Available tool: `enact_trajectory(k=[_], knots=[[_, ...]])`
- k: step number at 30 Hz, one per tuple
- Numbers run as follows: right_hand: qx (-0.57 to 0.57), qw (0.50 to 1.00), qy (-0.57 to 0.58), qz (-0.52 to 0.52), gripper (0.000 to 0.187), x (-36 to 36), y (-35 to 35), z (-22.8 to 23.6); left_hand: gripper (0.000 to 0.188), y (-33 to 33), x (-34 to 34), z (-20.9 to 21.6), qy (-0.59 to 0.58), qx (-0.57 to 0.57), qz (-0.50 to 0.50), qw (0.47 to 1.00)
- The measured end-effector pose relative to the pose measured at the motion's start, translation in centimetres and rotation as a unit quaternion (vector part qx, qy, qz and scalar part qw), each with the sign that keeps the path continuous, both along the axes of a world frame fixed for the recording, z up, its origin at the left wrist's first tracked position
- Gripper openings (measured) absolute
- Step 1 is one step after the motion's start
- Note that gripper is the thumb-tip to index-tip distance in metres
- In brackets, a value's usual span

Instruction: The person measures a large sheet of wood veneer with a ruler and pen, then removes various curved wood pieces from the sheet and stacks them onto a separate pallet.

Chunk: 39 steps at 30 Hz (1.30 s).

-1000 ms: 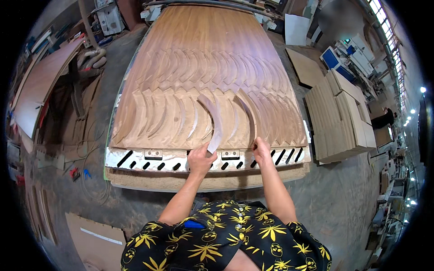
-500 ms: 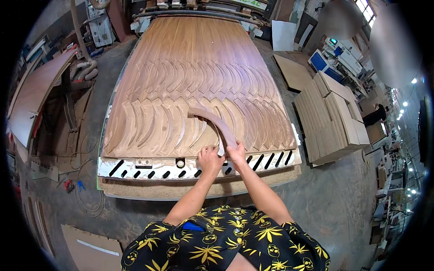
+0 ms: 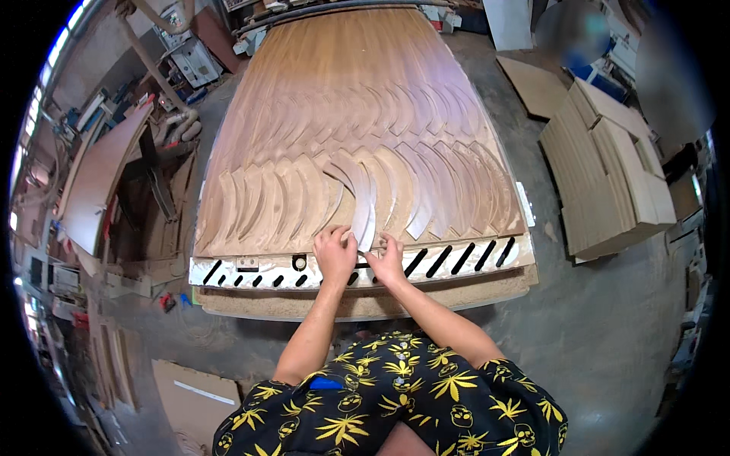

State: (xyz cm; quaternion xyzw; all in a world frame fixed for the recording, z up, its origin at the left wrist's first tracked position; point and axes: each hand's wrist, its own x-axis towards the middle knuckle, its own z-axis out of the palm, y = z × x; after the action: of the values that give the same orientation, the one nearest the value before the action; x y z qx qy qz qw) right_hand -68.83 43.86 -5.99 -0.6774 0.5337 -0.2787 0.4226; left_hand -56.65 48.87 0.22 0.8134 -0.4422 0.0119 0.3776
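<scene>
A large wood-grain board (image 3: 342, 45) bears rows of cut crescent shapes. One curved wooden strip (image 3: 366, 216) lies among them near the front, its upper end angled left and its lower part pale. My left hand (image 3: 334, 254) rests at the board's front edge, fingers spread and bent beside the strip's lower end. At the other side of that end is my right hand (image 3: 388, 262), its thumb and fingers closing around the tip. The exact contact is partly hidden by the fingers.
A white slotted bar (image 3: 479, 258) runs along the board's front, over a brown fibrous base (image 3: 456, 285). To the right stands a stack of cut panels (image 3: 593, 175); a leaning sheet (image 3: 114, 175) is at the left. A cardboard piece (image 3: 194, 406) lies on the floor.
The curved strip, lifted at a slant in my right hand before, now lies lower among the cut shapes. My right hand has moved to its lower tip. The view has shifted.
</scene>
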Motion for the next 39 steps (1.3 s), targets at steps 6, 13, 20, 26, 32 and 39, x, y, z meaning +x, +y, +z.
enact_trajectory(k=[6,13,20,26,32,39], knots=[[0.029,0.997,-0.070,0.004,0.062,-8.3,-2.6,0.2,0.031,-6.2,-5.8,1.0,-0.053,0.052,-0.073,0.995],[0.035,0.996,-0.056,-0.062,0.052,-16.8,-6.0,-0.1,0.043,-11.1,-11.8,-1.2,-0.089,0.235,-0.091,0.964],[0.042,0.995,-0.071,-0.052,0.048,-18.7,-6.6,-0.3,0.041,-12.6,-11.9,0.0,-0.151,0.260,-0.093,0.949],[0.046,0.998,-0.035,-0.040,0.052,-18.1,-6.9,0.3,0.039,-13.3,-11.4,0.9,-0.075,0.325,-0.086,0.939],[0.056,0.998,0.025,-0.013,0.054,-17.0,-7.8,1.8,0.039,-12.6,-11.0,1.2,-0.061,0.285,-0.082,0.953],[0.028,0.999,0.009,-0.021,0.051,-15.6,-7.5,1.3,0.046,-11.7,-11.2,0.1,-0.143,0.336,-0.097,0.926]])
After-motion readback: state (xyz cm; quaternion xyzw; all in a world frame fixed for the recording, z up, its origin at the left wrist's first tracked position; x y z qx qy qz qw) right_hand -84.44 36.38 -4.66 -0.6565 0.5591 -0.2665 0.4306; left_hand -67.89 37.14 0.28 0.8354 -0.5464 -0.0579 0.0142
